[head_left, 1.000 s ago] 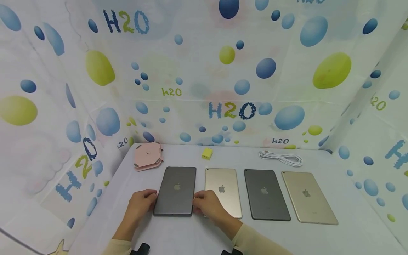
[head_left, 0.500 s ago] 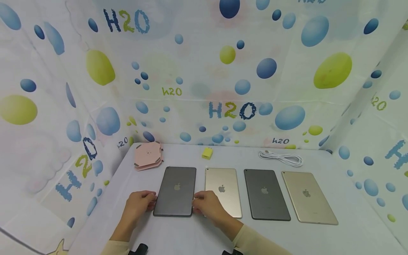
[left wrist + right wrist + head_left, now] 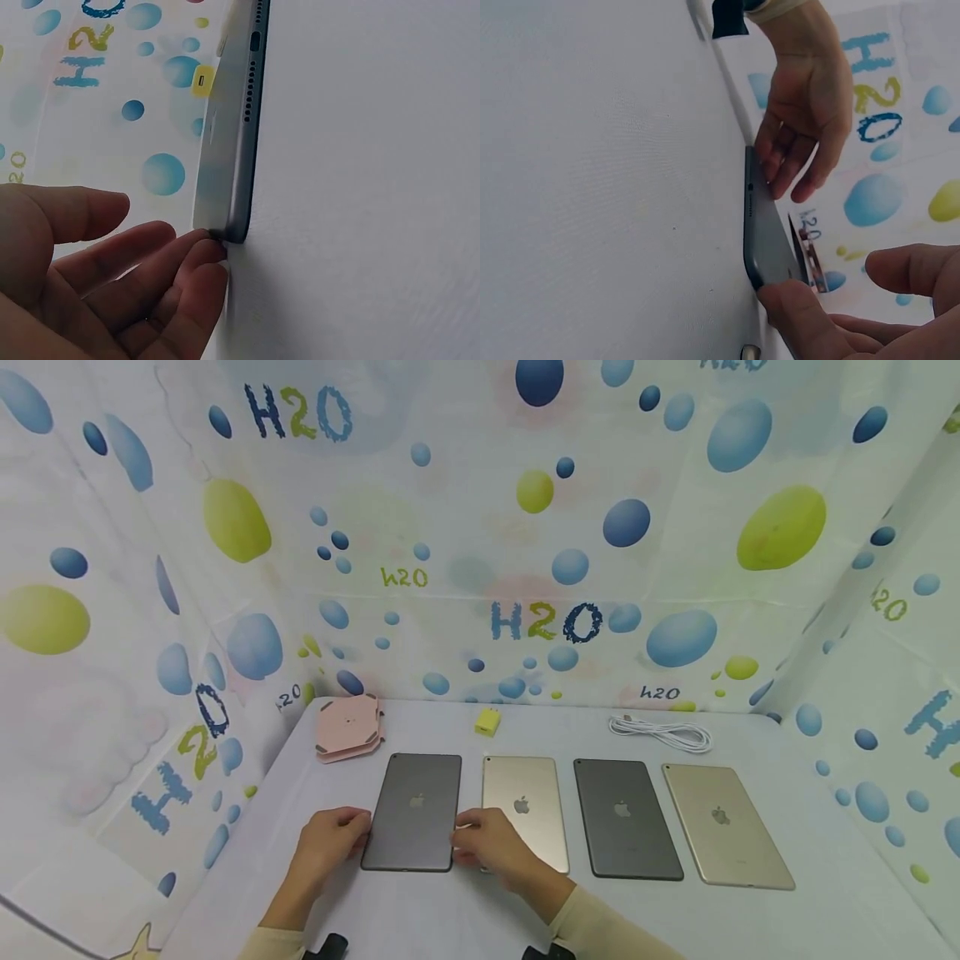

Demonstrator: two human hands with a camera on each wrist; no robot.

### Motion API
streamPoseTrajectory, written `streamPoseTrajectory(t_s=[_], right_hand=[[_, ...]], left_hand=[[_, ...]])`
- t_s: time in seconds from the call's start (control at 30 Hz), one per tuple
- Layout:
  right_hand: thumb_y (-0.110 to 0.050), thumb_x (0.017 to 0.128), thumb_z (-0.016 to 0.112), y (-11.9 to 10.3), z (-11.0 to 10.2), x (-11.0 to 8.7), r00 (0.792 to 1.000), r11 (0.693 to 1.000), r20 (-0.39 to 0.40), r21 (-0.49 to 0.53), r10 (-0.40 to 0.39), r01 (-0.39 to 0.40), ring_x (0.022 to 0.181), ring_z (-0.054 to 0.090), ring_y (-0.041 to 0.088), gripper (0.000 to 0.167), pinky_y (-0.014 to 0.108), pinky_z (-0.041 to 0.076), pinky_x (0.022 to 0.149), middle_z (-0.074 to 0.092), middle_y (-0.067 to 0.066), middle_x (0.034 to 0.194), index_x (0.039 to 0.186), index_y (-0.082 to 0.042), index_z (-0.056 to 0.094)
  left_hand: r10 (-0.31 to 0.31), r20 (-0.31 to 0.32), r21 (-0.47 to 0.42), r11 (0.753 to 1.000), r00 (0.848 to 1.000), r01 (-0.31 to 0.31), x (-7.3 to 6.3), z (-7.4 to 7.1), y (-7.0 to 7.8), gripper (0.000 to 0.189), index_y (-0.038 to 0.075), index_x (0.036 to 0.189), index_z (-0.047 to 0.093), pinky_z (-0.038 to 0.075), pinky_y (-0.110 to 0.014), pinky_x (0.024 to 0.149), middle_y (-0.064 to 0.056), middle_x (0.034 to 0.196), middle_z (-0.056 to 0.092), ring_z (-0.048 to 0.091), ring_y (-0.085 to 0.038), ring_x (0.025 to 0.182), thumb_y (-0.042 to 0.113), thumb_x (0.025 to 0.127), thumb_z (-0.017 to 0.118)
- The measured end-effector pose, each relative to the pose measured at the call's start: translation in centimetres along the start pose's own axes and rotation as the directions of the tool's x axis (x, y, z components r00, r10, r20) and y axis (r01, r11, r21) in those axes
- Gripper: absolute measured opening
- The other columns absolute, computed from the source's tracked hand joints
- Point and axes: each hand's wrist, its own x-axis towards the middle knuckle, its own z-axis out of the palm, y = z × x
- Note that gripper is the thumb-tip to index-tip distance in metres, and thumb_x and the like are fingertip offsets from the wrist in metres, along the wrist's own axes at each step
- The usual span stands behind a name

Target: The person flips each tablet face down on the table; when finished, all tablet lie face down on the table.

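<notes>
A dark grey tablet (image 3: 416,839) lies back side up on the white table, its logo showing. My left hand (image 3: 324,845) touches its left edge with the fingertips. At the opposite edge, the fingertips of my right hand (image 3: 495,847) meet the tablet, and this hand overlaps the gold tablet (image 3: 536,785) beside it. In the left wrist view, the fingers (image 3: 202,259) are at the tablet's corner while the thumb stands away from it. The right wrist view has the right fingers (image 3: 791,304) against the near corner, the thumb raised apart.
Farther right lie a second dark grey tablet (image 3: 626,827) and another gold tablet (image 3: 723,839). Along the back are a pink square folding stand (image 3: 348,727), a yellow charger plug (image 3: 487,721) and a coiled white cable (image 3: 667,732). A patterned curtain (image 3: 465,527) surrounds the table.
</notes>
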Motion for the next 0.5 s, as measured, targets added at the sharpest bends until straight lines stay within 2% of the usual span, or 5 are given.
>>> streamPoseTrajectory(t_s=[0.27,0.4,0.5], right_hand=[[-0.012,0.093,0.063,0.3,-0.8,0.2,0.997,0.999,0.074,0.038,0.011,-0.014,0.099,0.072,0.034,0.047,0.045,0.061,0.081,0.070,0.019,0.116,0.135,0.009,0.056],[-0.015,0.096,0.062,-0.2,-2.0,-0.4,0.995,0.999,0.099,0.040,0.006,-0.010,0.103,0.070,0.034,0.049,0.045,0.061,0.080,0.064,0.022,0.127,0.139,0.006,0.053],[-0.019,0.099,0.061,-0.7,-3.8,-0.8,0.997,1.000,0.080,0.020,-0.022,0.020,0.107,0.068,0.036,0.051,0.045,0.061,0.082,0.055,0.025,0.139,0.144,0.003,0.050]], left_hand=[[0.031,0.014,0.100,0.994,0.999,-0.033,0.0,0.0,0.3,0.035,-0.004,0.118,0.071,0.053,-0.029,0.062,-0.012,0.094,0.075,0.068,-0.015,0.077,0.021,0.097,0.061],[0.069,0.022,0.156,0.985,0.997,-0.072,0.2,-0.3,0.5,0.038,-0.003,0.123,0.069,0.049,-0.031,0.059,-0.012,0.094,0.075,0.065,-0.016,0.075,0.024,0.098,0.061],[0.104,0.020,0.208,0.972,0.994,-0.106,0.3,-0.8,0.9,0.040,0.000,0.127,0.068,0.051,-0.035,0.064,-0.015,0.102,0.075,0.066,-0.020,0.081,0.028,0.100,0.060]])
